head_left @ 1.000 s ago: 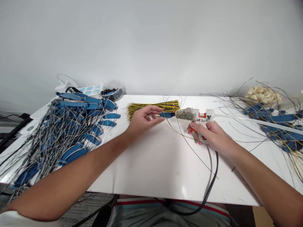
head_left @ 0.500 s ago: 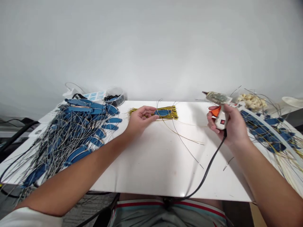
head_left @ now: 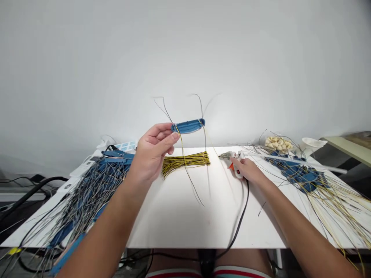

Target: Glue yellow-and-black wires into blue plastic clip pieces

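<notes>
My left hand (head_left: 156,148) is raised above the table and pinches one end of a curved blue strip (head_left: 189,126). Thin dark and yellow wires stick out from both ends of the strip, upward and downward. Below it, a bundle of yellow-and-black wires (head_left: 188,159) lies on the white table (head_left: 174,216). My right hand (head_left: 248,169) is low over the table, closed around a hot glue gun (head_left: 226,155) with a clear front, a white body and an orange trigger. Its nozzle points left toward the wire bundle, apart from the strip.
A tangled heap of blue pieces with grey wires (head_left: 95,189) covers the left side, beside a power strip (head_left: 126,146). More wired blue pieces (head_left: 310,179) lie at right, near a pile of cream-coloured bits (head_left: 278,143) and a white funnel-shaped cup (head_left: 313,144). The gun's black cord (head_left: 242,216) hangs over the front edge.
My left hand has lifted the blue strip off the wire bundle and up. My right hand has lowered the glue gun toward the table, its nozzle nearer the bundle. The camera view has shifted.
</notes>
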`<state>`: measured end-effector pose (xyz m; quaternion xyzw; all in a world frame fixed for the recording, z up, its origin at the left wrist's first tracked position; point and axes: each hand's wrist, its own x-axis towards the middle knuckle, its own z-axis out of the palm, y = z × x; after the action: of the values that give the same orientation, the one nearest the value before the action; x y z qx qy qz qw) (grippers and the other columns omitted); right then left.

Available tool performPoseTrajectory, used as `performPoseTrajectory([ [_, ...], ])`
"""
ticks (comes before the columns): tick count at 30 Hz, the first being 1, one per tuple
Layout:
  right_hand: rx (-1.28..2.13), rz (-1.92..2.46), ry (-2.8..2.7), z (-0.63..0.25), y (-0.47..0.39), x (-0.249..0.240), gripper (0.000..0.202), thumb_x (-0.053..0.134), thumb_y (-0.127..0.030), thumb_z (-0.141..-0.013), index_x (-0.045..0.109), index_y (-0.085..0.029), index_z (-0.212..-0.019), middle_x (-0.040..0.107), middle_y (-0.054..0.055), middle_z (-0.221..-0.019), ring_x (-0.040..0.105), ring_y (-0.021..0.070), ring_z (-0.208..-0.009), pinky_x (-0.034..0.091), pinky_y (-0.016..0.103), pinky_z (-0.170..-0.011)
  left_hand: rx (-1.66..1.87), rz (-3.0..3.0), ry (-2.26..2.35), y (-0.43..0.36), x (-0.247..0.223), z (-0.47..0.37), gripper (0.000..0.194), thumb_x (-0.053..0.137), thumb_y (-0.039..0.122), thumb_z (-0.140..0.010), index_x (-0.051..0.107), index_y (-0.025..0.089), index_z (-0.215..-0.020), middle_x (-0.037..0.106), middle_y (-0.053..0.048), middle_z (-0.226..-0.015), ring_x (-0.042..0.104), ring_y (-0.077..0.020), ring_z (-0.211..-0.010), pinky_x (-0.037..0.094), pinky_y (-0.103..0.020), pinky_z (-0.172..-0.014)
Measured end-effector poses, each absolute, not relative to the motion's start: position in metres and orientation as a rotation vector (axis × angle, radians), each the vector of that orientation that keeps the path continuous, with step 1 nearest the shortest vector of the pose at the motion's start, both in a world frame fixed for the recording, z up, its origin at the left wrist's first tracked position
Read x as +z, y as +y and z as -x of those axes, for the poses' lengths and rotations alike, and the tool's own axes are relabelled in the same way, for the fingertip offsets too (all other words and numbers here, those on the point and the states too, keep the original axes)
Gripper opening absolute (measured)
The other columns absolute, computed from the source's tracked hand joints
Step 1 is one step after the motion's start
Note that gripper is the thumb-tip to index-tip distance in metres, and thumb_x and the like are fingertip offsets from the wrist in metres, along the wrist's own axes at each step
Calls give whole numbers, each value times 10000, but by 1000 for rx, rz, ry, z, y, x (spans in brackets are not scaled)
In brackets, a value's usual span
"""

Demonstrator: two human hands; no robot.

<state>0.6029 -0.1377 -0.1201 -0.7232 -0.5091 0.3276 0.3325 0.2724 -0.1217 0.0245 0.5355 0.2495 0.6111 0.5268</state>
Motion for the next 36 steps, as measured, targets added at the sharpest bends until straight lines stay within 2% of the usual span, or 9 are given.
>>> performPoseTrajectory([
  [5,678,2067,-1573,-601,-141,-103,625,576,-609,-1007,581,-196,-538,617,98,-598,560,230,-617,351,358,-659,1337,-1221,513,-146,43,-285,426,1018,270,-669,767,189,-1004,726,10,-849,531,-27,-571,439,-114,-451],
  [8,635,2096,-1662,-597,-150,-80,597,594,-588,-1003,624,-183,-565,611,92,-627,546,227,-630,334,354,-661,1325,-1263,458,-151,55,-288,376,1006,256,-693,769,189,-977,723,11,-846,537,-26,-562,443,-105,-433],
  [10,675,1946,-1698,-590,-158,-55,578,551,-652,-1018,677,-181,-709,626,63,-715,562,209,-674,358,328,-653,1327,-1293,426,-151,62,-290,355,1001,253,-701,771,193,-966,715,14,-823,547,-33,-564,446,-103,-426],
  [12,889,1488,-1668,-578,-167,-22,530,529,-682,-1030,714,-192,-950,597,25,-762,546,181,-669,374,297,-606,1331,-1320,398,-149,68,-294,345,999,251,-706,775,198,-964,704,19,-798,547,-38,-562,458,-107,-424],
  [15,1127,927,-1566,-550,-180,31,560,528,-715,-1015,628,-246,-1305,640,15,-850,486,145,-543,358,284,-484,1355,-1372,370,-146,74,-299,327,985,250,-731,788,209,-990,707,17,-812,544,-41,-569,488,-111,-436],
  [18,1053,638,-1484,-523,-190,70,595,589,-723,-983,577,-276,-1376,675,22,-861,527,155,-557,391,279,-458,1371,-1430,339,-147,78,-301,310,970,216,-744,800,224,-1004,724,8,-884,572,-53,-617,512,-112,-446],
  [25,987,449,-1505,-509,-187,86,220,714,-435,-1021,719,-265,-1160,716,3,-771,612,127,-469,478,256,-440,1305,-1465,329,-156,79,-285,356,961,111,-707,792,231,-996,715,9,-935,599,-56,-645,542,-116,-497],
  [30,896,384,-1565,-516,-184,81,168,708,-369,-1036,755,-259,-1155,622,-34,-658,674,157,-485,534,260,-444,1287,-1539,374,-161,82,-281,501,989,110,-665,795,265,-1100,745,-16,-1005,677,-106,-746,578,-167,-588],
  [36,770,430,-1606,-523,-191,78,160,675,-307,-1060,761,-275,-1191,722,20,-781,706,172,-578,591,302,-528,1406,-1719,381,-164,83,-281,358,1004,180,-686,825,241,-990,790,-56,-965,701,-148,-748,557,-228,-586],
])
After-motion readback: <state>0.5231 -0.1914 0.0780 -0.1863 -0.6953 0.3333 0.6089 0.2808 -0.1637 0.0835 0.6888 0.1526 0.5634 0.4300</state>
